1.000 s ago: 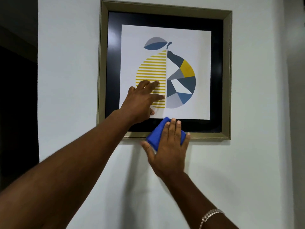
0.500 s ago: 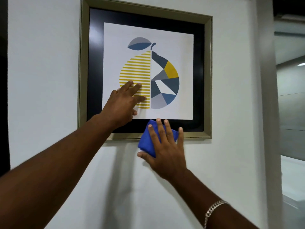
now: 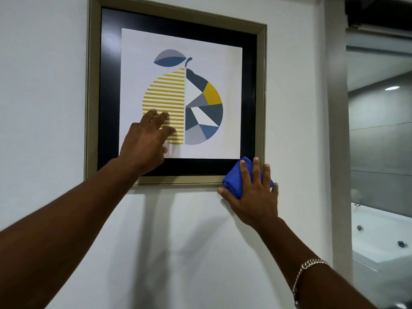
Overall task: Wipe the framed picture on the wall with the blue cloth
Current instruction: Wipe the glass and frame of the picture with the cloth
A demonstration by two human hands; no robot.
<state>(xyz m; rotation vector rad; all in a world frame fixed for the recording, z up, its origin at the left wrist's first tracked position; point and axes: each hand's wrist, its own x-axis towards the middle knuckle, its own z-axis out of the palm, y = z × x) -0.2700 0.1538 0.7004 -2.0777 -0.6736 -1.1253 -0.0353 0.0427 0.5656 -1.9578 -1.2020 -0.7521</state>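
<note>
Two hands are up against the white wall [image 3: 55,108], and we see both bare forearms reaching in from the near edge. Our left hand [image 3: 145,141] lies flat and spread on the glass of the framed picture [image 3: 194,43], fingers wide over the yellow stripes of the printed fruit [image 3: 182,103], holding nothing. Our right hand [image 3: 252,195] presses the bunched blue cloth [image 3: 234,181] against the picture's lower right corner, fingers splayed over the cloth, thumb on the wall just below the frame. The cloth covers the gold frame's bottom edge and part of the black mat there. On the right wrist sits a silver chain bracelet [image 3: 310,266]. Far right, past the wall's edge, we see a white bathtub [image 3: 379,239].
</note>
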